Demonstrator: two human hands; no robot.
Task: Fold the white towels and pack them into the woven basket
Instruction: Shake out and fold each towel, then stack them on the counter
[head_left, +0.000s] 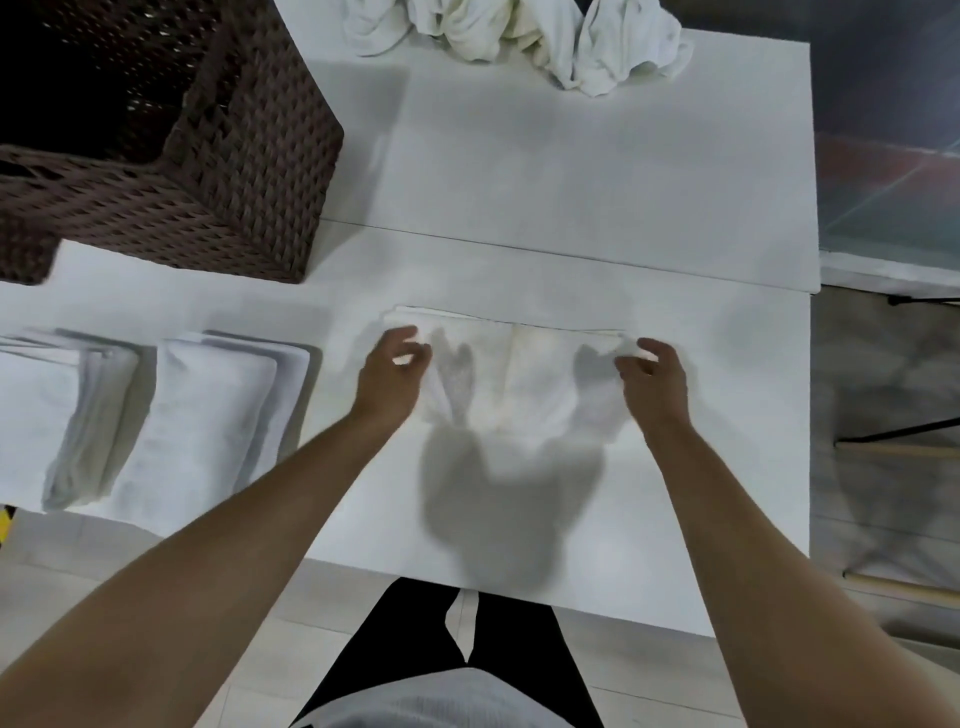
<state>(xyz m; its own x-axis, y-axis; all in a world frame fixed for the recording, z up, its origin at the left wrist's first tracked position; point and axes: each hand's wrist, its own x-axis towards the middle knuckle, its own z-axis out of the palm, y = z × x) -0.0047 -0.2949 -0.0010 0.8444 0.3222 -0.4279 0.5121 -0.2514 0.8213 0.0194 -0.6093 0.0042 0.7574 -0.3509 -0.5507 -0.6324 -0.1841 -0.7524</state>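
Note:
A white towel lies partly folded on the white table in front of me. My left hand pinches its left edge with curled fingers. My right hand pinches its right edge the same way. Two folded white towels lie at the left: one beside my left forearm, another at the frame's left edge. A dark brown woven basket stands at the far left of the table; its inside is dark. A heap of unfolded white towels sits at the table's far edge.
The table's right edge runs close to my right hand, with wooden and metal legs of other furniture beyond it on the floor. A seam crosses the table between the towel and the heap.

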